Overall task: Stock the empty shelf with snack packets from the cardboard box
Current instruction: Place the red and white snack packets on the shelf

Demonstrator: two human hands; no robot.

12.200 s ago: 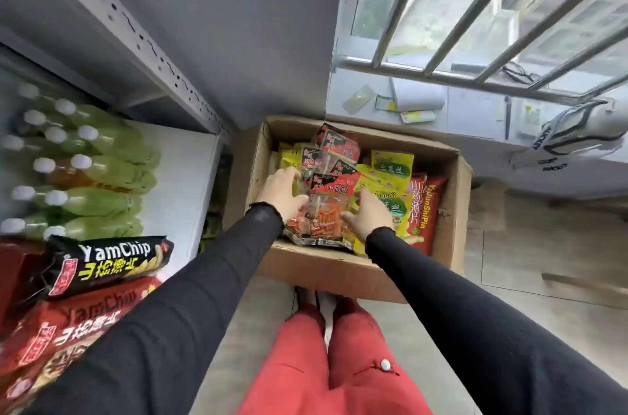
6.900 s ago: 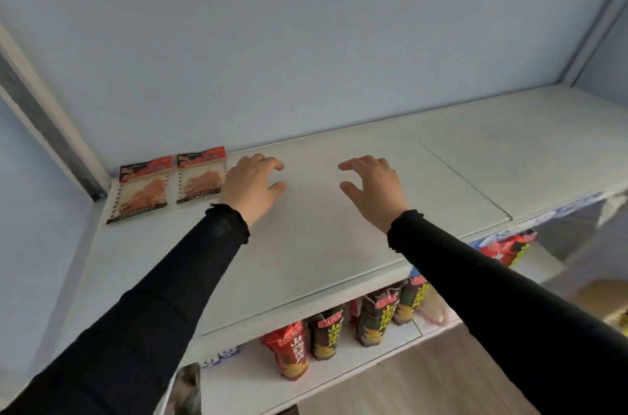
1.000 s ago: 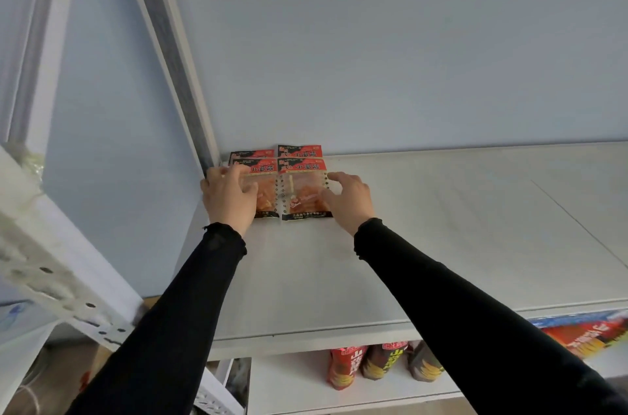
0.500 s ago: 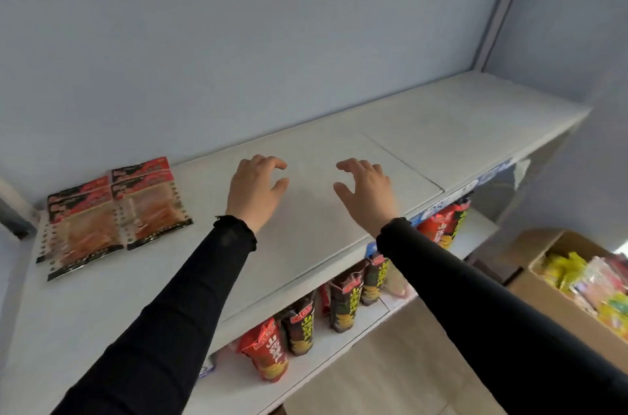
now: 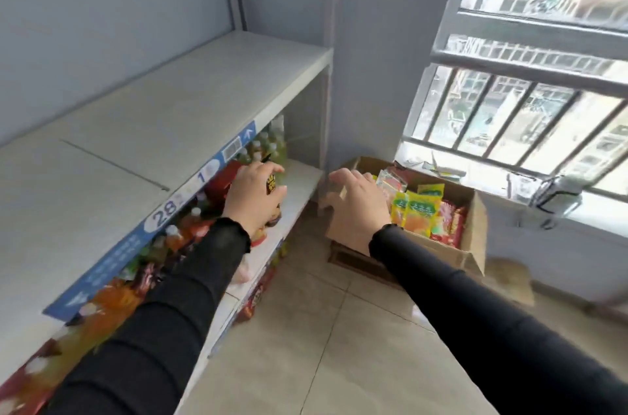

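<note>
The cardboard box (image 5: 470, 246) stands on the floor under the window, full of snack packets (image 5: 421, 210) in yellow, orange and red. My right hand (image 5: 356, 207) hovers in front of the box's near left corner, fingers spread and holding nothing. My left hand (image 5: 255, 197) is out in front of the lower shelf, also spread and holding nothing. The white top shelf (image 5: 163, 115) stretches along the left; the part in view is bare. The packets laid on it earlier are out of frame.
The lower shelf (image 5: 295, 197) holds green bottles (image 5: 268, 146) at the far end and red and orange packets nearer me. A blue price strip (image 5: 163, 214) runs along the top shelf's edge. Beige floor tiles (image 5: 333, 346) lie between shelf and box. A barred window (image 5: 530, 102) is at right.
My view has swung right and down from the top shelf toward the box. Both hands have come off the shelf and moved toward the box, still holding nothing.
</note>
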